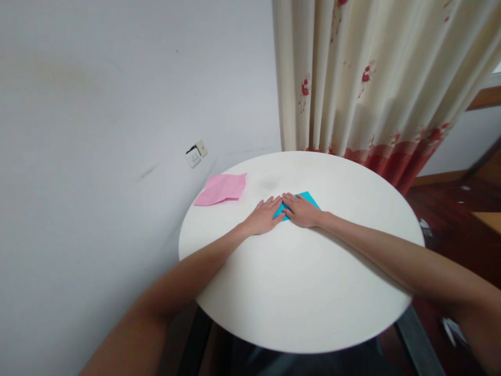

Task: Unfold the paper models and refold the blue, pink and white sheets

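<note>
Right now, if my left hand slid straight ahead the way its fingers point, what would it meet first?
The right hand: the left hand points up and rightward, fingertips nearly touching it over the blue paper. Whether they already touch is unclear.

Both hands cover most of the blue paper (307,198), so its folds under the left hand (263,216) and right hand (303,210) cannot be told.

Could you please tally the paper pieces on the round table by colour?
Pink paper: 1, lying apart near the table's far left edge.
Blue paper: 1, flat under the left hand and right hand.
Total: 2
</note>
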Motion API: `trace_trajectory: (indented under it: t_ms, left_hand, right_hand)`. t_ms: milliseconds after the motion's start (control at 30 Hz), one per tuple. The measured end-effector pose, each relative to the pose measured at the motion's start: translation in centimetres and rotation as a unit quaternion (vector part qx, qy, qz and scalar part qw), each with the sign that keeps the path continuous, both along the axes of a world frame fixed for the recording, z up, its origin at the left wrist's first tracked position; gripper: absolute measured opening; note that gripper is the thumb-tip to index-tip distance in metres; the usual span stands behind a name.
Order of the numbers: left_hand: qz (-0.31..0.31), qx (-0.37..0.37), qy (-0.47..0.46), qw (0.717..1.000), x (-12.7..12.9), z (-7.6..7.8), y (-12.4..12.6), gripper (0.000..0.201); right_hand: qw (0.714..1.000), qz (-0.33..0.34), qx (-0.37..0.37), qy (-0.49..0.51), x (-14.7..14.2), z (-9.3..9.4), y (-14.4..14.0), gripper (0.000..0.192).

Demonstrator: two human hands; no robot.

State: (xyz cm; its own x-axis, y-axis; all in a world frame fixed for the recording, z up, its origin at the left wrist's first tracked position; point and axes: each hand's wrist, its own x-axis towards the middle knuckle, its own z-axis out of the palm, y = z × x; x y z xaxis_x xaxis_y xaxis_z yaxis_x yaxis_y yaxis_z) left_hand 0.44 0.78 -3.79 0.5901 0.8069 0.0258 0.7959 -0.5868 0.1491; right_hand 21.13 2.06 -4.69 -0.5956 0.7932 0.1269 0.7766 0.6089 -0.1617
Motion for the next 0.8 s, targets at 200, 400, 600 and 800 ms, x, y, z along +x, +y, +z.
trace_trajectory:
  t_ms: [200,400,600,800]
  left_hand:
    - [0.003,-0.002,-0.004,1.0,0.2,0.2,-0.2,0.07]
    - [0.015,-0.008,0.004,1.0,0.3,0.5,-0.4,0.071]
    - [0.053,-0.023,0.042,0.997,0.4,1.2,-0.8,0.073]
    - [0.129,-0.05,0.052,0.989,-0.3,1.4,-0.8,0.095]
  right_hand:
    - [1.0,0.007,-0.001,0.005,0.0,-0.2,0.2,0.064]
    - [1.0,0.0,0.002,0.008,0.0,-0.1,0.1,0.063]
    - [0.998,-0.065,-0.005,-0.017,0.0,0.3,-0.2,0.068]
    - [0.992,-0.125,-0.027,-0.019,0.6,0.3,-0.2,0.074]
